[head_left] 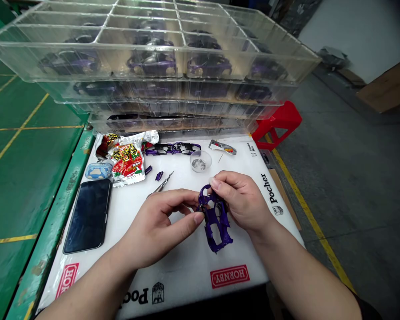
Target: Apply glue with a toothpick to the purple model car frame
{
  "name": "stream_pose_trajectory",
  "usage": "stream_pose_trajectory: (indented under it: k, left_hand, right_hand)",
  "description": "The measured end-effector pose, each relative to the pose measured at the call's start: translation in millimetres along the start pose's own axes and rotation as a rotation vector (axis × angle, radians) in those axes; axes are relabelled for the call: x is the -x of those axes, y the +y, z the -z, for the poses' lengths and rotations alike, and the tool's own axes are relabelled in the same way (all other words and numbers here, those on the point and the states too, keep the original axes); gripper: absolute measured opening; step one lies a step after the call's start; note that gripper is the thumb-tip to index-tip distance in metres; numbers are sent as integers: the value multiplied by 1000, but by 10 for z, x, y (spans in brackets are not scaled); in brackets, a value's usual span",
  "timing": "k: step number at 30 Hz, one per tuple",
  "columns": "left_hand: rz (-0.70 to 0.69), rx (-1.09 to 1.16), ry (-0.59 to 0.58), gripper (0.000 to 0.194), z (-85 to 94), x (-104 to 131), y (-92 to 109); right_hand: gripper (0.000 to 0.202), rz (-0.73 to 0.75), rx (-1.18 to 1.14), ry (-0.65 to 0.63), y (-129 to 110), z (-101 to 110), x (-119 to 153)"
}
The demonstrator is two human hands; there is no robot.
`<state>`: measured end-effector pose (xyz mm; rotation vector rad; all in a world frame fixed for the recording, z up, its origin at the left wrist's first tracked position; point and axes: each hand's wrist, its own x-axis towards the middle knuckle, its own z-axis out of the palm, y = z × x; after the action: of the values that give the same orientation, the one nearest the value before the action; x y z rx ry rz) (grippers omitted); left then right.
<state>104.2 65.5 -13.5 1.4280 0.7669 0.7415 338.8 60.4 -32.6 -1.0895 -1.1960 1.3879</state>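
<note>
A purple model car body shell (216, 222) with open window gaps is held above the white foam board (173, 253). My left hand (166, 222) pinches its left edge between thumb and fingertips. Round its upper right end, my right hand (242, 198) is closed, thumb on top. Left of the shell lies a thin metal hand tool (165, 183), partly hidden behind my left hand. Two small purple parts, one of them a bracket-like piece (159, 175), rest beyond it. A clear round dish (200, 161) with tiny metal bits stands farther back.
Stacked clear compartment trays (173, 49) with purple car bodies rise at the back. More purple frames (173, 148) lie before them. At left are a phone (88, 215), a blue case (99, 170) and snack packets (128, 162). A silver sachet (222, 147) and red stool (280, 124) are right.
</note>
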Motion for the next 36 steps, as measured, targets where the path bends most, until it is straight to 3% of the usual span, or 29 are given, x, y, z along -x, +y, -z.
stream_pose_trajectory:
  k: [3,9,12,23,36]
  left_hand:
    - [13,32,-12,28,3,2,-5]
    - [247,442,-47,39,-73,-49,-97]
    - [291,538,-63,38,-95,-71,-136]
    - [219,517,106,39,-23,-76,-138]
    - [137,495,128,38,-34,-91,-99]
  right_hand:
    - [37,-70,-50,-20,40,6,-6]
    - [35,-53,-54,68,84,7,-16]
    - [35,-53,-96,57,99,14,-23]
    - [23,83,-36,-77,17,-7,-44]
    - [13,206,70,-70,18,47,-59]
